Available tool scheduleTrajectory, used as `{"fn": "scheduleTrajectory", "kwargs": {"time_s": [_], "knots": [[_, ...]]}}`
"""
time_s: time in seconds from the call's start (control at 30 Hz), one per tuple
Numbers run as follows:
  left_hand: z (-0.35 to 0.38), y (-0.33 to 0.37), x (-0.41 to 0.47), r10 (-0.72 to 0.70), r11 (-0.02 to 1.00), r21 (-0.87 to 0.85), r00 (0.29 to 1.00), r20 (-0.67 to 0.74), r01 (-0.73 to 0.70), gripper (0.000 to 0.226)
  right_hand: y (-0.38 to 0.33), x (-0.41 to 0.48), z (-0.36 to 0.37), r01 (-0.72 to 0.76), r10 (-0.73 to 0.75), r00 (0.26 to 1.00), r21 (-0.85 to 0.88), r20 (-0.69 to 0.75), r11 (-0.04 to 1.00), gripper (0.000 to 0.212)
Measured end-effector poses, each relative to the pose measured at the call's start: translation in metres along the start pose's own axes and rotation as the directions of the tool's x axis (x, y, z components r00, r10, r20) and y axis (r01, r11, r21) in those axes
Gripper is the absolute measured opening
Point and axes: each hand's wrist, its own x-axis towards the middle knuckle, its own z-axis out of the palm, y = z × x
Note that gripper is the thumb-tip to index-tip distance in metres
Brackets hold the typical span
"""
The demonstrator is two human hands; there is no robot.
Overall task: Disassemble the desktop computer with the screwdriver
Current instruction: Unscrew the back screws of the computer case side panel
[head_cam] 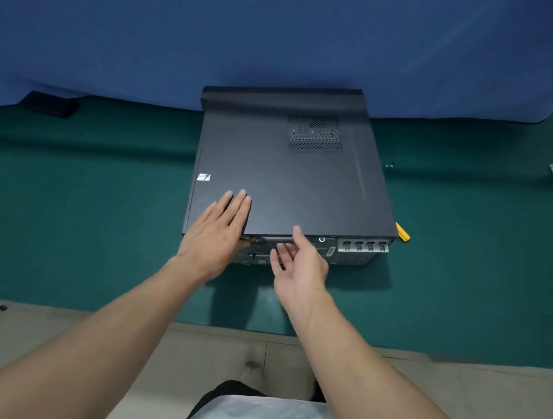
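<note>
Basically, desktop computer (349,252) lay flat on the green table (96,206), long axis running away from the person, rear face nearest. Left hand (217,230) pressed flat on side panel (305,185). Right hand (296,263) cupped the rear handle (277,238), nearer; actual grip unclear.

The desktop computer (292,176) lies on its side in the middle of the table (94,223), its far end against the curtain (253,34) behind. The left hand (217,233) rests on its top panel near the near-left corner, with the right hand (300,263) at the near edge beside it. The screwdriver (402,232) pokes out at the near-right corner, and two screws (389,164) lie on the table to the right.
</note>
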Motion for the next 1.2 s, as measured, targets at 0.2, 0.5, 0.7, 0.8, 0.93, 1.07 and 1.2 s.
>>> {"fn": "scheduleTrajectory", "kwargs": {"time_s": [0.2,0.5,0.7,0.8,0.93,1.07,1.2], "knots": [[-0.002,-0.014,0.006,0.059,0.997,0.043,0.997,0.057,-0.062,0.081,0.005,0.007,0.023,-0.038,0.048,0.995,0.110,-0.091,0.993,0.035],[0.008,-0.013,0.001,0.072,0.995,0.073,0.996,-0.043,-0.069,0.077,0.011,0.018,0.020,-0.031,0.031,1.000,0.196,0.004,0.980,0.049],[0.013,-0.015,0.003,0.073,0.996,0.050,0.993,-0.088,-0.069,0.077,0.013,0.018,0.022,-0.038,0.033,0.999,0.283,0.025,0.958,0.046],[0.015,-0.015,0.002,0.075,0.996,0.052,0.992,-0.100,-0.070,0.077,0.014,0.017,0.022,-0.047,0.041,0.999,0.293,0.027,0.955,0.041],[0.014,-0.015,0.003,0.069,0.997,0.050,0.992,-0.105,-0.064,0.077,0.014,0.018,0.021,-0.059,0.048,0.998,0.299,0.045,0.953,0.037],[0.013,-0.011,-0.002,0.060,0.997,0.046,0.990,-0.125,-0.055,0.074,0.015,0.020,0.020,-0.054,0.037,0.997,0.298,0.065,0.953,0.042],[0.013,-0.005,-0.008,0.012,1.000,0.005,0.987,-0.163,-0.011,0.078,0.016,0.019,0.017,-0.004,-0.005,0.999,0.249,0.036,0.968,0.047]]}}
